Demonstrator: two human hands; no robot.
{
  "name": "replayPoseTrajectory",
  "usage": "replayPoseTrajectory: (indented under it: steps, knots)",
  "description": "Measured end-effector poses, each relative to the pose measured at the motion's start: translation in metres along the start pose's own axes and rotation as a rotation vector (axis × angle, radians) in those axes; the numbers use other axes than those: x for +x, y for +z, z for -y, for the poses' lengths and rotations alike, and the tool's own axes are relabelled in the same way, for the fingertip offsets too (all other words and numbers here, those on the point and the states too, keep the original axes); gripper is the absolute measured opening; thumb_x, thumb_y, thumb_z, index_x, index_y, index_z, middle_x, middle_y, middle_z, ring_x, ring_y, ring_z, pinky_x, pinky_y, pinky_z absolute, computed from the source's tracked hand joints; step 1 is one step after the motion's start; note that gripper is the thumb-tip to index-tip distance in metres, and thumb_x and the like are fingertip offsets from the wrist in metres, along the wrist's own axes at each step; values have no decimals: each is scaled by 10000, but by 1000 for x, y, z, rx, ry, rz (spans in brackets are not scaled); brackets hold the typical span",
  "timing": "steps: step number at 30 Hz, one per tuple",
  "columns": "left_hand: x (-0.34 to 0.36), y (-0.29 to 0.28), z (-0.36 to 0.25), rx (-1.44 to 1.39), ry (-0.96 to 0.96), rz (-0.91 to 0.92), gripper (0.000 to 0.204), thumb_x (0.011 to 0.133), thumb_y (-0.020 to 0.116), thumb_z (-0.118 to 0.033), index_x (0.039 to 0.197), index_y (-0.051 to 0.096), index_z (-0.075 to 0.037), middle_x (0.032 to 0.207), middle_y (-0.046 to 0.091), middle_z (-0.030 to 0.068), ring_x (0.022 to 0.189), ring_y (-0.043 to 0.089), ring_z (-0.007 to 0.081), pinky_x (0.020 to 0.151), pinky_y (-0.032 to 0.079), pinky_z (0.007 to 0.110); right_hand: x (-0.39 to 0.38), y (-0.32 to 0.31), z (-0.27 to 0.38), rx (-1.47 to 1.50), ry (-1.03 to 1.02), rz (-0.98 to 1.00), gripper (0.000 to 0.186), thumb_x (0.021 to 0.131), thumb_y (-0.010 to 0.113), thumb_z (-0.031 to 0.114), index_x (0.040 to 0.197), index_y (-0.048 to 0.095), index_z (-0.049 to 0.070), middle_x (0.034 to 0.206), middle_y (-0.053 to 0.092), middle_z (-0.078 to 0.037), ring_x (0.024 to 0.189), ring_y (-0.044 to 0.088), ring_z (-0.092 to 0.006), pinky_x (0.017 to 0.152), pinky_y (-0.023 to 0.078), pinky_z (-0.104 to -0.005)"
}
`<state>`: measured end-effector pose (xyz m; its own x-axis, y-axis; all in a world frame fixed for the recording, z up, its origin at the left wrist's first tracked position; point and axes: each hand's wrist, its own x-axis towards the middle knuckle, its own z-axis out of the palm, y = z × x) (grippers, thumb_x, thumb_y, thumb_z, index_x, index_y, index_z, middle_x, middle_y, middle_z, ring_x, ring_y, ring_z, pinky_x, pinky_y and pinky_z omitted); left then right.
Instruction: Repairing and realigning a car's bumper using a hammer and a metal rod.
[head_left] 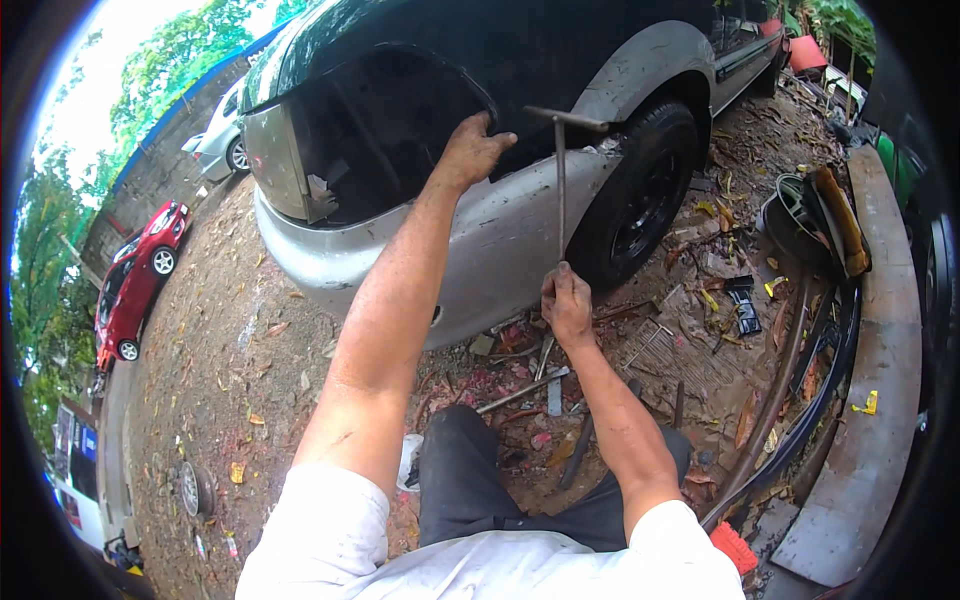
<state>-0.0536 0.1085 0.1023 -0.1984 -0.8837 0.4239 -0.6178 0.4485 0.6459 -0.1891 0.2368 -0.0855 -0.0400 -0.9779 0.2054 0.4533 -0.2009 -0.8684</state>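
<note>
My left hand (470,150) rests at the dark edge of an opening (380,130) in the rear corner of a vehicle, its thumb apart from the bent fingers. Below the opening runs the scuffed silver bumper (330,270). My right hand (567,305) is closed on the lower end of a long, thin-handled metal hammer (561,195), held upright, its crosswise head in front of the body panel, near the silver wheel arch (640,65). Whether the head touches the vehicle I cannot tell. The black rear wheel (640,210) is just behind and right of the tool.
Metal rods (525,388) and litter lie on the dirt by my knees (460,460). A long metal sheet (850,420) and loose parts (815,225) line the right. A red car (140,280), a silver car (220,150) and a loose wheel rim (195,488) are on the left.
</note>
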Motion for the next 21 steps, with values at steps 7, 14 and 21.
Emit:
replayPoseTrajectory:
  steps: [7, 14, 21]
  knots:
    - [-3, -1, -6, 35, -16, -36, 420, 792, 624, -188, 1118, 553, 65, 1100, 592, 233, 1073, 553, 321, 924, 409, 361, 4, 13, -7, -32, -13, 27, 500, 940, 363, 491, 703, 467, 63, 552, 385, 19, 440, 344, -57, 409, 273, -210]
    - [-4, 0, -10, 46, 38, -80, 363, 807, 622, -166, 1087, 567, 58, 1018, 616, 187, 953, 567, 252, 846, 428, 334, 8, 22, -5, 184, -94, 14, 519, 939, 356, 497, 666, 445, 65, 526, 358, 32, 434, 345, -61, 390, 273, -210]
    - [-9, -3, -19, 127, 11, -41, 400, 790, 637, -186, 1094, 568, 64, 1047, 615, 230, 1019, 587, 308, 878, 438, 362, 12, 28, -4, 252, -128, 38, 515, 946, 355, 476, 675, 461, 51, 530, 389, 16, 427, 371, -70, 395, 284, -225]
